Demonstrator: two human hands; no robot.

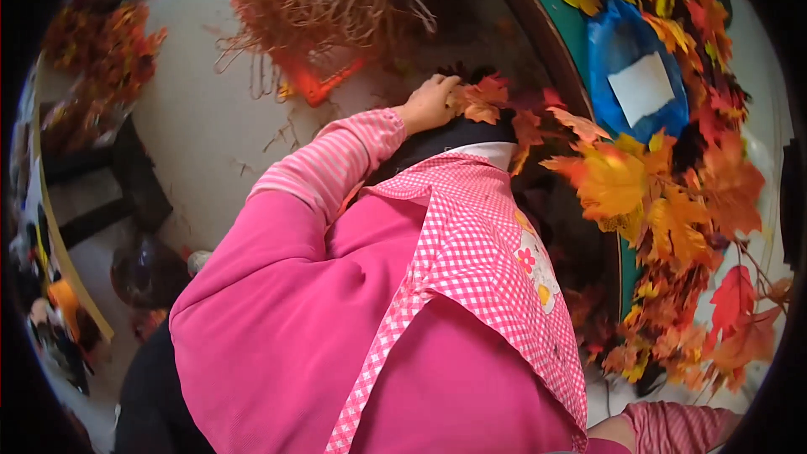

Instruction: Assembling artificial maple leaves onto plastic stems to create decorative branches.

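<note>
My left hand (pixel 430 103) is above my dark-trousered lap, its fingers curled at the end of a sprig of artificial maple leaves (pixel 483 102). The sprig's orange-red leaves spread right across my lap toward the table edge. Where the fingertips meet the sprig is partly hidden. My right arm's striped sleeve (pixel 685 429) shows at the lower right; the right hand itself is out of the picture. Nearest to that arm is a heap of yellow, orange and red artificial leaves (pixel 618 181) along the green tabletop (pixel 561 4).
A blue plastic bag (pixel 618 42) with a white paper (pixel 641 88) lies on the table. Ahead on the floor stands a large bundle of brown stems (pixel 328 0) by an orange plastic piece (pixel 315 84). At left are a black stool-like frame (pixel 109 172) and more leaves (pixel 105 55).
</note>
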